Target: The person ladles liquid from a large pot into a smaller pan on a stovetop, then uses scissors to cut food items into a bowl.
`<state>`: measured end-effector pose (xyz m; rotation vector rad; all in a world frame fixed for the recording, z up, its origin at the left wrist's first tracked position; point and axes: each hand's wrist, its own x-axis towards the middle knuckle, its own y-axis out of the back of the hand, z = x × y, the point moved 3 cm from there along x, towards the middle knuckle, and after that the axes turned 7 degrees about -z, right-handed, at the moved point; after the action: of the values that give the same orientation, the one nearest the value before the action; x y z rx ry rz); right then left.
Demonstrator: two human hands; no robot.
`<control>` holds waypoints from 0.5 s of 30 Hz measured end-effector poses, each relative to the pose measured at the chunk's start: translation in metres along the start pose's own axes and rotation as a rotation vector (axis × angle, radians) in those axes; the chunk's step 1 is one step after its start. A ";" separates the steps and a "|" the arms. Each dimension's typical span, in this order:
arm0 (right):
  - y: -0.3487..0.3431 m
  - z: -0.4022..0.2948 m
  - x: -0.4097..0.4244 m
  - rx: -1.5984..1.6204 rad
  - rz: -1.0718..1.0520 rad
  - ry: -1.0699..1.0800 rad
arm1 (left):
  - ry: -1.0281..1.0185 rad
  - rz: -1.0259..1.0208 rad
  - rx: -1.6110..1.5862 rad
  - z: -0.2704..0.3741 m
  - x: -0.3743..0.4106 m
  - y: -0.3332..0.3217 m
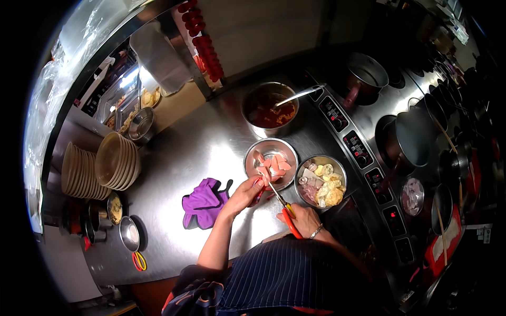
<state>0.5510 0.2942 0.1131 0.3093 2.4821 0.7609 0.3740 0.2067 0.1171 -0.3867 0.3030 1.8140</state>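
My left hand pinches a pink piece of food at the near rim of a steel bowl that holds cut pink pieces. Kitchen scissors with red and yellow handles are in my right hand, their blades reaching to the pink food at my left fingertips. Right of that bowl stands another steel bowl with mixed food. A purple cloth lies left of my left hand. The exact edge of the held piece is hard to see.
Behind the bowls stands a steel pot of dark red liquid with a ladle. Stacked bowls and a small steel bowl are at left. Control panels and pots, including a saucepan, are at right.
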 end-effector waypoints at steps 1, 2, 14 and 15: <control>-0.002 0.003 0.001 0.034 0.076 0.051 | -0.011 0.007 -0.002 0.002 0.002 -0.002; -0.006 0.007 0.003 0.069 0.152 0.107 | -0.027 0.017 -0.005 0.003 0.005 -0.003; 0.002 0.031 -0.004 0.878 -0.060 -0.206 | 0.000 0.339 -0.003 -0.018 0.030 0.022; 0.008 0.035 -0.008 0.936 -0.043 -0.139 | -0.006 0.339 -0.084 -0.008 0.025 0.019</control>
<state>0.5771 0.3135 0.0961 0.5965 2.5275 -0.4801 0.3505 0.2204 0.1000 -0.4065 0.3021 2.1649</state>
